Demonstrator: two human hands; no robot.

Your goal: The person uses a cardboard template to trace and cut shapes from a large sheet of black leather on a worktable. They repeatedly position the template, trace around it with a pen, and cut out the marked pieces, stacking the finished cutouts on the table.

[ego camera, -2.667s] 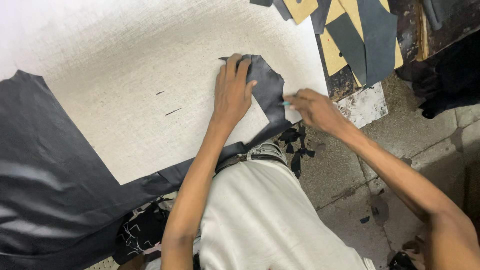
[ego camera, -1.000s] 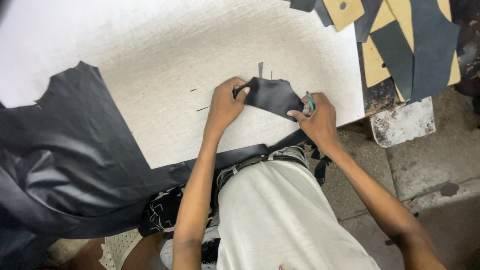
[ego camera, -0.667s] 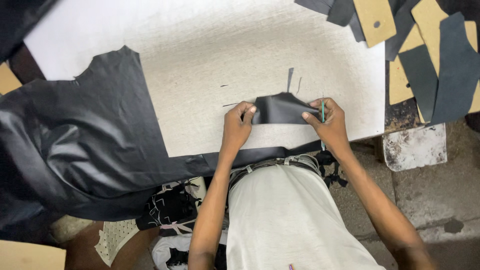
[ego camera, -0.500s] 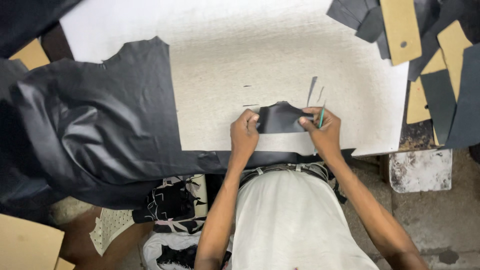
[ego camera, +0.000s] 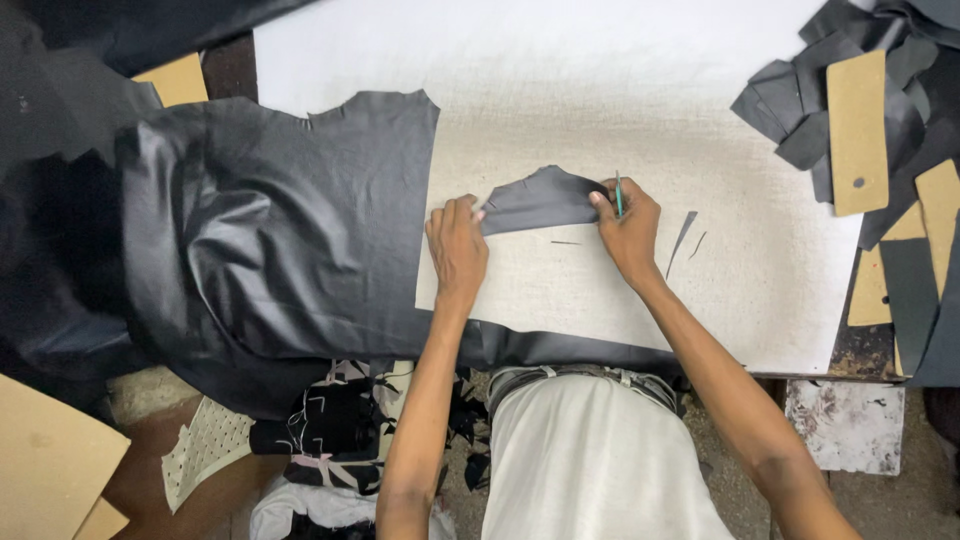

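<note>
A small black leather piece [ego camera: 545,200] lies on the white cutting board [ego camera: 600,110]. My left hand [ego camera: 457,245] pinches its left corner. At the piece's right edge, my right hand [ego camera: 627,225] grips it, and a thin green-handled blade [ego camera: 618,193] sticks up between the fingers. A large black leather hide [ego camera: 270,230] covers the board's left part and hangs over the near edge.
Two thin leather slivers [ego camera: 685,235] lie right of my right hand. Black cut pieces [ego camera: 800,120] and tan cardboard patterns [ego camera: 857,130] are piled at the right. Cardboard sheets [ego camera: 50,450] and scraps [ego camera: 330,420] sit on the floor near my legs.
The view has shifted right, so the piece and both hands now sit mid-board. My hands have moved apart and drawn the small piece out flat between them.
</note>
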